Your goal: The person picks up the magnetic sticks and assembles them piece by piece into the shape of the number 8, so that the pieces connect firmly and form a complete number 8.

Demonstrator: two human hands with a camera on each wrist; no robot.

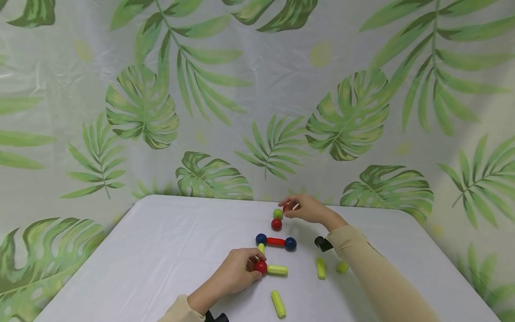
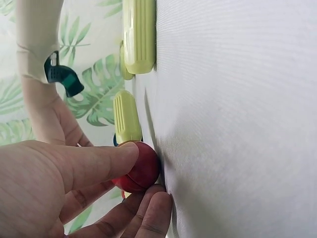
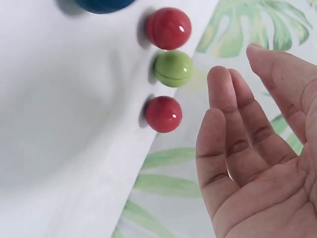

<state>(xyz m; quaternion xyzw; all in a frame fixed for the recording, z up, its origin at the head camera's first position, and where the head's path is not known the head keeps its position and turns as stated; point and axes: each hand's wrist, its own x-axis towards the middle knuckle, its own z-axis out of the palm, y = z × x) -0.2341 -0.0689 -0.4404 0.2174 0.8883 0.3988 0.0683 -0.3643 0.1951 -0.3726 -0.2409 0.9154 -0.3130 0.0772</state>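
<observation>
My left hand (image 1: 237, 270) pinches a red ball (image 1: 260, 267) between thumb and fingers, low against the white table. Two yellow-green rods join this ball: one rod (image 1: 277, 270) points right, the other (image 1: 261, 250) leads back to a blue ball (image 1: 261, 239). From there a red rod (image 1: 276, 242) runs to a second blue ball (image 1: 290, 243). Near the far edge, my right hand (image 1: 306, 208) hovers with fingers spread and loosely bent, holding nothing. Beside it stand a red ball (image 3: 164, 114), a green ball (image 3: 174, 69) and another red ball (image 3: 169, 28) in a row.
Loose yellow-green rods lie toward the front: one (image 1: 278, 304) near the left forearm, another (image 1: 320, 268) and a third (image 1: 342, 267) by the right sleeve. A leaf-patterned cloth (image 1: 281, 89) hangs behind the white table (image 1: 169, 241).
</observation>
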